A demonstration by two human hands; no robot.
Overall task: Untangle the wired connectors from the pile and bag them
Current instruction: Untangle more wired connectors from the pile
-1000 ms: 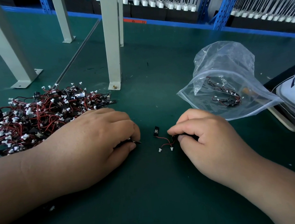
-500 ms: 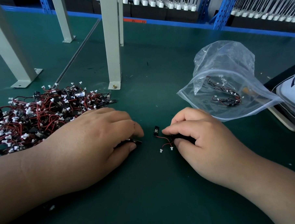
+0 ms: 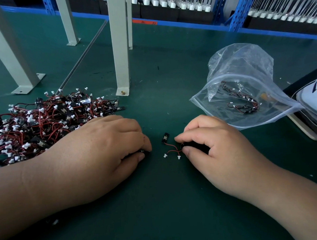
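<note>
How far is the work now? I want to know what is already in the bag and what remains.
Early stage.
Done: a few connectors lie inside the plastic bag.
In hand: the right hand pinches one of two loose connectors whose wires cross; the left hand pinches a small dark part, mostly hidden.
Left: the tangled pile is large.

Most of the dark part the left hand grips is covered, right hand hides the board it pinches, pile runs off the left edge, bag contents too small to count.
</note>
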